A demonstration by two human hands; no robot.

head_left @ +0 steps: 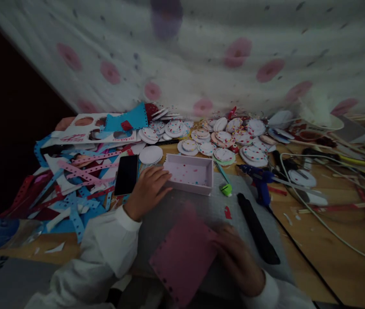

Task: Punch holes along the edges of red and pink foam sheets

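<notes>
My right hand (pixel 238 259) pinches the right corner of a pink sheet (pixel 184 257) with punched holes along its edge; both are a little blurred. My left hand (pixel 150 189) has its fingers spread, with the fingertips at the left end of a shallow pale pink box (pixel 189 186). Small red and blue bits lie inside the box. A gray mat (pixel 166 219) is under the box and the sheet. Just left of my left hand lies a black phone (pixel 126 175), and a white disc (pixel 150 155) sits behind it.
Punched paper strips (pixel 79 171) are heaped at left. Decorated discs (pixel 224 139) crowd the back. To the right are a blue glue gun (pixel 260 178), a black rod-like object (pixel 258 229), a green item (pixel 226 189) and cables. A plastic bottle (pixel 8 231) lies at far left.
</notes>
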